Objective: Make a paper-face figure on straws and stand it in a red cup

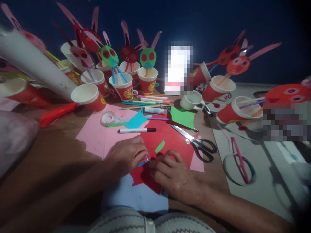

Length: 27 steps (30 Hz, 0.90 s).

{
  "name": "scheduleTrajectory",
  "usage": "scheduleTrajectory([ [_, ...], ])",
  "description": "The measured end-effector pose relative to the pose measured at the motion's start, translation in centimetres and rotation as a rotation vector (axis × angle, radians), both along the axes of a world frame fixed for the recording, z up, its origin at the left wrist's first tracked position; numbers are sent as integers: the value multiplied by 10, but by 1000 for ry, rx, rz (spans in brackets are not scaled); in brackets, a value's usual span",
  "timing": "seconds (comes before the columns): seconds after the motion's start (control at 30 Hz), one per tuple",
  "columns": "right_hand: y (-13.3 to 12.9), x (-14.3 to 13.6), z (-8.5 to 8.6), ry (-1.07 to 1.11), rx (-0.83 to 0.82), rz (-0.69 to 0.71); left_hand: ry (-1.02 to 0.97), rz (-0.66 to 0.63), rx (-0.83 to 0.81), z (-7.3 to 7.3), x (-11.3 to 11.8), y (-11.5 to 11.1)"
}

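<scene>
Both hands rest over red paper [179, 132] in the middle of the table. My left hand [127, 152] pinches a small, shiny clear piece with a bit of pink and blue under it. My right hand [170, 170] lies just to the right, its fingers bent over the paper near that piece; what lies beneath its fingertips is hidden. A small green paper scrap [159, 146] sits between and above the hands. Beyond them are a capped marker [137, 130] and a tape roll [108, 118]. Black-handled scissors [198, 142] lie partly open at the right.
Red paper cups [147, 81] with paper faces on straws stand along the back. A white mug [191, 100], green paper [182, 117] and blue paper [136, 120] are nearer. Pink paper [93, 139] lies left; a large ring [239, 170] is at right.
</scene>
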State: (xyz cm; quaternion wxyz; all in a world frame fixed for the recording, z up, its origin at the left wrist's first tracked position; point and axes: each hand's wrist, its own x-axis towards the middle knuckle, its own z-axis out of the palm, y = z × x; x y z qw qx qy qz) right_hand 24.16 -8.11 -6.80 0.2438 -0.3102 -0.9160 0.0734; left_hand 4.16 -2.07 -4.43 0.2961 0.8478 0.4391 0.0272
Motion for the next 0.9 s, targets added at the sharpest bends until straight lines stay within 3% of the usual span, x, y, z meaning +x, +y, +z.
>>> scheduleTrajectory([
  [0.67,0,-1,-2,-7,7,-5,50,-38,28,1,-1,-3],
  [0.9,2,-2,-7,-29,0,3,84,-62,88,-6,-1,-4],
])
